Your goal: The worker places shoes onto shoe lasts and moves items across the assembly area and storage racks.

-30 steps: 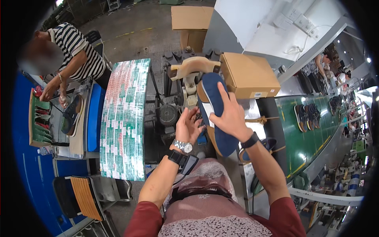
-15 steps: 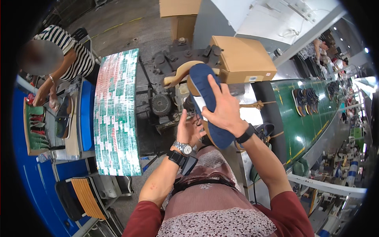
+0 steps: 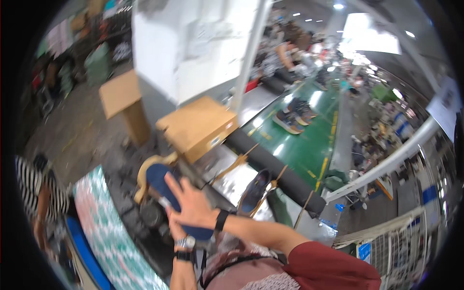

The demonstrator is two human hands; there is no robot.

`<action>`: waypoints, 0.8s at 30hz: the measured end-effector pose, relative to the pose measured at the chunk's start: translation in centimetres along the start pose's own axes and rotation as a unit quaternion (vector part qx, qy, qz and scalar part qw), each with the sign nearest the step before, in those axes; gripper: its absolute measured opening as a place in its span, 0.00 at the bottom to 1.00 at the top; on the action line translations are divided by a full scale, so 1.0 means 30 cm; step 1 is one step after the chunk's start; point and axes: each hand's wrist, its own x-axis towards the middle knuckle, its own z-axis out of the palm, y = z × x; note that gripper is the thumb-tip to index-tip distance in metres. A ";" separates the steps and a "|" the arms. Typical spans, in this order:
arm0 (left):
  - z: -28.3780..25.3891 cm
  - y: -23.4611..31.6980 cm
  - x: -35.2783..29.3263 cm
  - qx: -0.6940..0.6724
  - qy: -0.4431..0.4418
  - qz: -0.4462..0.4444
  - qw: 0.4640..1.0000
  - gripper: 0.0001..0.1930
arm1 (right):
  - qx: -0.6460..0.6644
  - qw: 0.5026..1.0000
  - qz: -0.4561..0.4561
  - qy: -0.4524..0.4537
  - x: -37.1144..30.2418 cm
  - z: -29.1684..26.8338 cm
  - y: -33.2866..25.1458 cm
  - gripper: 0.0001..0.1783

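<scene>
My right hand [image 3: 195, 205] grips a blue sole-shaped shoe piece [image 3: 157, 178], index and middle fingers stretched along its face. A pale strip shows at the piece's left edge. My left hand [image 3: 175, 223] is up against the lower left edge, its fingers mostly hidden and blurred. Just beyond the piece curves a tan band [image 3: 141, 181], part of a dark machine [image 3: 123, 188]. Right of my hands, a dark blue shoe [image 3: 253, 191] with a tan sole rests on the shiny metal surface.
A cardboard box [image 3: 193, 123] stands beyond the machine. Several shoes [image 3: 292, 118] sit on a green conveyor belt [image 3: 302, 154]. At lower left are a green-and-white wrapped stack [image 3: 108, 217] and a person in a striped shirt [image 3: 55, 198]. A white rail [image 3: 382, 164] crosses at right.
My view has swung right, so the conveyor shows more fully. My left hand, apart and open before, has come up to the blue piece. The right hand keeps hold of it.
</scene>
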 end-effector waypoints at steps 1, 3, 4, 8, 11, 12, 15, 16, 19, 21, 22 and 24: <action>0.182 -0.168 -0.024 0.299 0.065 0.035 0.951 0.31 | -0.008 1.000 0.020 0.020 -0.032 -0.030 0.081 0.57; 0.153 -0.094 -0.083 0.306 0.026 0.042 0.951 0.34 | 0.037 0.999 0.027 0.008 -0.054 -0.011 0.010 0.58; 0.178 -0.138 -0.113 0.380 0.062 0.081 0.919 0.36 | 0.057 0.998 0.024 0.025 -0.084 -0.030 -0.003 0.57; 0.188 -0.110 -0.318 0.428 0.060 0.086 0.898 0.34 | 0.282 0.955 0.071 0.050 -0.260 -0.050 0.039 0.53; 0.230 0.003 -0.463 0.646 0.082 0.063 0.756 0.33 | 0.631 0.716 0.297 -0.021 -0.290 -0.028 0.204 0.47; 0.348 -0.063 -0.513 0.618 0.100 0.068 0.777 0.37 | 0.635 0.676 0.370 -0.058 -0.254 -0.025 0.243 0.50; 0.359 0.104 -0.634 0.722 0.092 -0.037 0.685 0.41 | 0.718 0.552 0.401 -0.139 -0.161 0.150 0.279 0.46; 0.358 0.150 -0.673 0.739 0.117 -0.076 0.660 0.35 | 0.756 0.500 0.397 -0.146 -0.112 0.213 0.256 0.43; 0.347 0.184 -0.767 0.781 0.204 -0.093 0.583 0.23 | 0.850 0.379 0.316 -0.182 -0.016 0.283 0.150 0.39; 0.296 0.228 -0.813 0.801 0.236 -0.082 0.544 0.19 | 0.859 0.352 0.332 -0.166 0.000 0.286 0.097 0.39; 0.201 0.322 -0.855 0.829 0.287 -0.150 0.456 0.20 | 0.851 0.368 0.339 -0.160 0.005 0.287 0.070 0.38; 0.221 0.216 -0.783 0.847 0.243 -0.016 0.472 0.15 | 0.845 0.377 0.345 -0.158 -0.018 0.232 0.091 0.37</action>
